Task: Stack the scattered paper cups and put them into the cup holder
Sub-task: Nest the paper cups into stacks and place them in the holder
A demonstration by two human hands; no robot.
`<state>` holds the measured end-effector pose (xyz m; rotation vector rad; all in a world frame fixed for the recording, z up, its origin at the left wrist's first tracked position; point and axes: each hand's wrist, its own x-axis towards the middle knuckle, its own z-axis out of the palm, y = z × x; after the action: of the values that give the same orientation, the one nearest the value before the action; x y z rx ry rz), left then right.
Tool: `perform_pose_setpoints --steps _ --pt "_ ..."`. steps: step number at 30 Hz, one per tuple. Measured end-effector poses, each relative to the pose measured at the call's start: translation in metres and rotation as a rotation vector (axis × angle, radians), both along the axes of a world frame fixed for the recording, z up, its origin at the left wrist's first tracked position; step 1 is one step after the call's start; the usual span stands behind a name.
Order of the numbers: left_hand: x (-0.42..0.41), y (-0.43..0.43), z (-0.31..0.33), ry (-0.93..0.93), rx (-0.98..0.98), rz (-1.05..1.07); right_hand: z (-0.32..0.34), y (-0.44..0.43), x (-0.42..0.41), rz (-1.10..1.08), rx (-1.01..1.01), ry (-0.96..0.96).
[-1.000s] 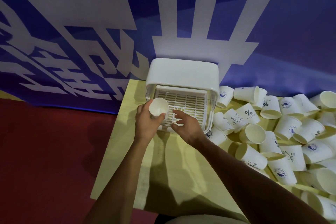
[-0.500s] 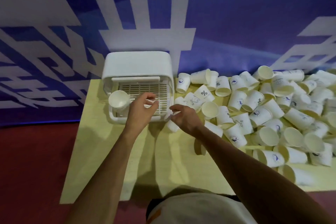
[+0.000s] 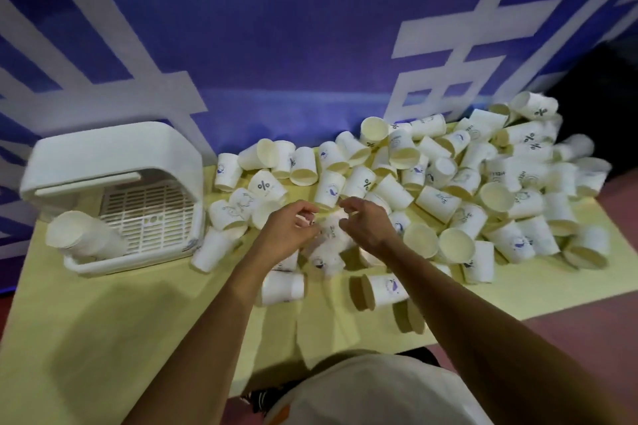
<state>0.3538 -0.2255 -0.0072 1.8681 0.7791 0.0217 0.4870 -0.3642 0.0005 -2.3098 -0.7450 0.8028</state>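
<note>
Where cups (image 3: 433, 198) litter yellow table (image 3: 103, 321), blue backdrop (image 3: 276, 45)

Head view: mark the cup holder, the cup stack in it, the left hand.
Cup holder (image 3: 114, 148), head view, top cover.
Cup stack (image 3: 84, 236), head view, side wall.
Left hand (image 3: 287, 233), head view, back.

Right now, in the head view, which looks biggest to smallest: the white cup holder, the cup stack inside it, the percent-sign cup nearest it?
1. cup holder
2. cup stack
3. percent-sign cup, clearly smallest
</note>
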Motion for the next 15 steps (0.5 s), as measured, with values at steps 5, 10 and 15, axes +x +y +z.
perform_pose_setpoints --steps 5,10,15 --pt "0.055 -0.056 -0.019 0.108 -0.003 -0.093 -0.011 -0.057 0.062 -0.038 -0.06 -0.02" --pt "0.082 -0.091 -0.042 0.174 0.14 -0.195 -0.029 -0.1 0.086 0.076 -0.25 -0.239" --pt "0.087 -0.107 -0.059 0.29 0.221 -0.259 -0.048 -0.118 0.081 0.182 -0.422 -0.345"
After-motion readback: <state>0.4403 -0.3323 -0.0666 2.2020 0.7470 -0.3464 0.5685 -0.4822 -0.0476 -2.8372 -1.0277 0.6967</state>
